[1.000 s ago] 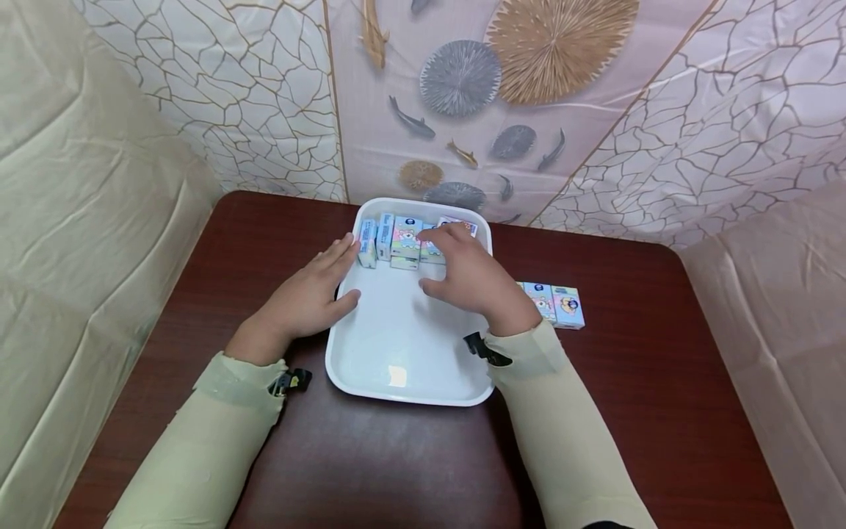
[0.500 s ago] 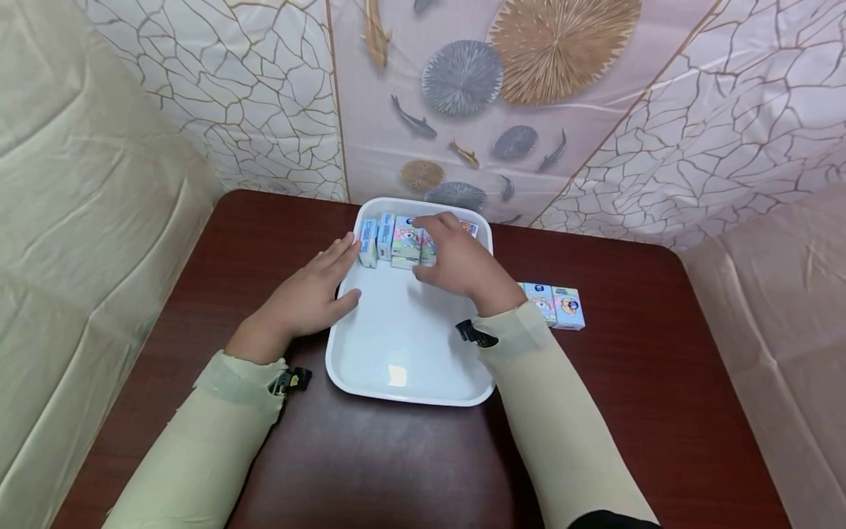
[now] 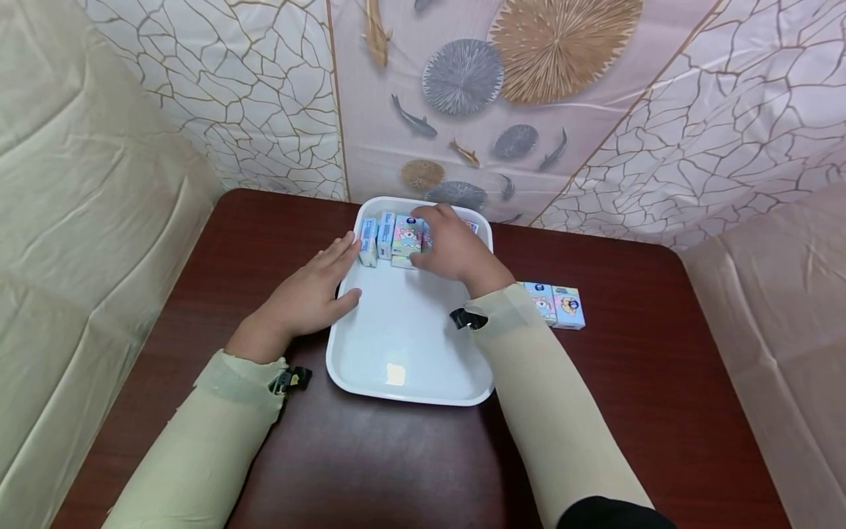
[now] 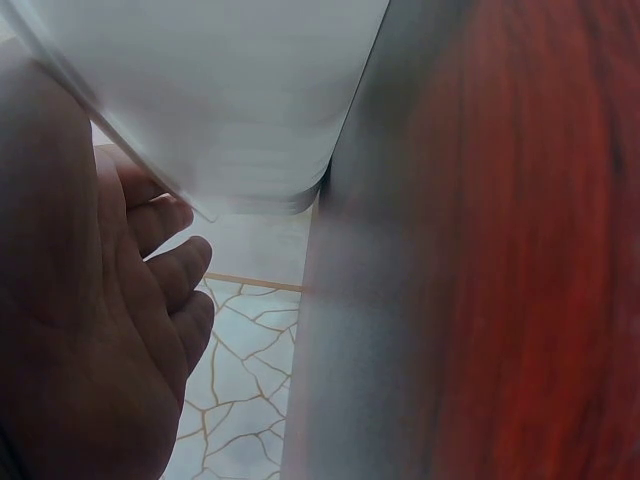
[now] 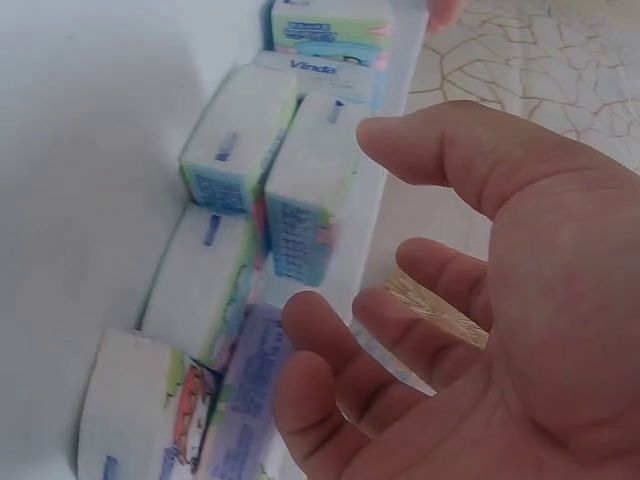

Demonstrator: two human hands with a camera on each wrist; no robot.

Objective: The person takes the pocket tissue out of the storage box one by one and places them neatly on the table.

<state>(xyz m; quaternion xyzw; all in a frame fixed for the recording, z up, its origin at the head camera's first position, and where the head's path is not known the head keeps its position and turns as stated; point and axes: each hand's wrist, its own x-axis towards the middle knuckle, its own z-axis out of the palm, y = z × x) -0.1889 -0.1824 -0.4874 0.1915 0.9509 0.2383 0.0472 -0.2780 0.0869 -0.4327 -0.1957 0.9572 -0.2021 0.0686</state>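
Small tissue packs with pastel cartoon prints line the far end of a white tray (image 3: pixel 403 323). Two narrow ones stand on edge at the left, the outer pack (image 3: pixel 368 242) nearest the rim. Beside them lies a stacked pair, its top pack (image 3: pixel 407 235) showing a pink figure. My right hand (image 3: pixel 456 250) hovers over the packs right of this pair, hiding several. In the right wrist view, thumb and loosely bent fingers stand apart near an upper tissue pack (image 5: pixel 312 190); contact is unclear. My left hand (image 3: pixel 307 294) rests along the tray's left rim, fingers extended, thumb over the edge.
Right of the tray, a short row of tissue packs (image 3: pixel 568 307) lies on the dark red-brown table (image 3: pixel 648 382), partly behind my right forearm. Patterned cloth (image 3: pixel 264 95) hangs directly behind the table. Plain beige cloth (image 3: pixel 59 220) hangs at the left.
My right hand has moved a little left and away from me over the packs. The packs under it appear nudged slightly left. My left hand has stayed in place.
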